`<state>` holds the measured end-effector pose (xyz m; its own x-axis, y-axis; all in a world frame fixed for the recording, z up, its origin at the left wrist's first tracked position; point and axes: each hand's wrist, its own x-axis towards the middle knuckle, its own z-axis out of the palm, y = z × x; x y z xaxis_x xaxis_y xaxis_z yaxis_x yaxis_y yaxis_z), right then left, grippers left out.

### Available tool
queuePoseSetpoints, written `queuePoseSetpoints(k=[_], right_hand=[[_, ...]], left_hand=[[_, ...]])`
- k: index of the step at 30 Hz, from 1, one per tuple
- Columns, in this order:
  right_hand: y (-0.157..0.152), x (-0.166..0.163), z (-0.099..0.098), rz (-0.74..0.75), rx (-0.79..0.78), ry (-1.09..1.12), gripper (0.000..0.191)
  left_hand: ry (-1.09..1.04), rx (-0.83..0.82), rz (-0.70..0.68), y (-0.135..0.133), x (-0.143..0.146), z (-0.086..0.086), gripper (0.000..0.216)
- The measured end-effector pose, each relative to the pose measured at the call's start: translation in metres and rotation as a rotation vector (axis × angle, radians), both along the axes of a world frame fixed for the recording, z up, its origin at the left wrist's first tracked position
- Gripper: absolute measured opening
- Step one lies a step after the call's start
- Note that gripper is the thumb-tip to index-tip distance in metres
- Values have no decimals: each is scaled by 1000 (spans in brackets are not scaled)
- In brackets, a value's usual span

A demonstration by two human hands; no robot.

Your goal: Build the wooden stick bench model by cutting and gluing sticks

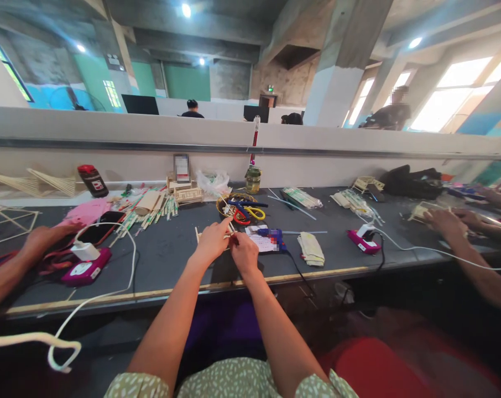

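Observation:
Over the dark table, near its front edge, my left hand point(210, 241) and my right hand point(244, 252) are close together, fingers closed. Between them is a small piece made of thin wooden sticks point(233, 227), pinched by both hands. My fingers hide most of it; one stick end point(198, 234) shows left of my left hand. To the right of my right hand lies a blue glue gun point(277, 239), on a sheet of paper point(262, 241). Just beyond my hands, a basket point(222, 207) holds tools, among them pliers with red handles point(239, 215) and yellow handles point(256, 213).
A folded cloth point(311, 249) lies right of the glue gun. Purple power sockets point(87, 267) point(364, 242) with white cables sit on both sides. Bundled sticks point(151, 207), a jar point(252, 181) and a red-capped bottle point(93, 181) stand behind. Other people's hands point(447, 224) work at both sides.

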<state>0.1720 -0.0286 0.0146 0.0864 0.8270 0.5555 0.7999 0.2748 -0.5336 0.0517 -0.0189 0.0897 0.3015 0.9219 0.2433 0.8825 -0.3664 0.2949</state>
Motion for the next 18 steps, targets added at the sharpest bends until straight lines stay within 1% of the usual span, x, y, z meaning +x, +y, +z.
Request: queuePoseSetpoints(k=[4,9,12,15,18], right_hand=[[2,-1,-2,-19,-3,-27,14],[3,-1,-4,4,11,-20,15],[3,3,-7,18,3,47,12],[2,5,-11,30,-25,151,9],[3,4,-15,93,-23,205,10]], left_hand=[[30,-21,38,5,4,-1,57],[14,-35,61,6,5,-2,55],[5,-31,47,8,4,-6,52],[-8,7,19,10,3,-10,50],[-35,13,0,10,2,-10,49]])
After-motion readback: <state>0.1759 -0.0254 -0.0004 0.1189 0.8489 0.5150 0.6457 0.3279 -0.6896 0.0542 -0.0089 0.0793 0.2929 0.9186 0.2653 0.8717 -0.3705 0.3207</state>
